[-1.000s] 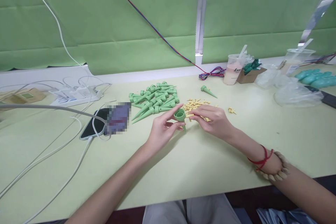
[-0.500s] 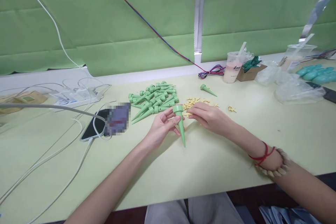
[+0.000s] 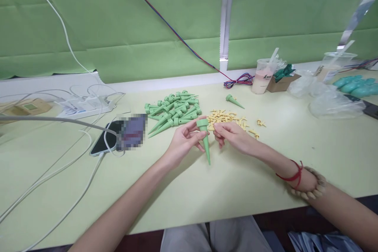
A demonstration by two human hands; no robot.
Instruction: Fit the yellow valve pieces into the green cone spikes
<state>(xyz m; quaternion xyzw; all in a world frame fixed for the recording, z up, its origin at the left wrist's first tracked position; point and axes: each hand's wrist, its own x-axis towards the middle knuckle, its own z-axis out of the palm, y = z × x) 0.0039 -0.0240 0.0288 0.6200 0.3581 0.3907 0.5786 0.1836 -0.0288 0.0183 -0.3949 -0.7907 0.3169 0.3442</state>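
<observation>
My left hand (image 3: 183,141) grips a green plastic watering spike (image 3: 206,145), its wide cap up and its point angled down above the table. Pinched in my right hand (image 3: 236,138) is a small yellow plastic valve (image 3: 210,128), its end at the spike's side just below the cap. Whether it sits inside the hole there, I cannot tell. Behind my right hand lies a heap of similar yellow valves (image 3: 221,116). A pile of green spikes (image 3: 177,107) rests beyond my left hand. One separate spike (image 3: 235,102) with a bit of yellow at its cap lies farther back.
Phones (image 3: 108,138) with charging cables lie on the left, before a white power strip (image 3: 85,106). Toward the back right stand a drink cup (image 3: 261,80), a small cardboard box (image 3: 283,83) and clear plastic bags (image 3: 333,102). Coiled red-blue wire (image 3: 238,81) sits by the wall.
My right hand has turned and drawn the yellow valve against the spike's side. More of the yellow heap now shows behind it. The spike has shifted slightly right and stands more upright.
</observation>
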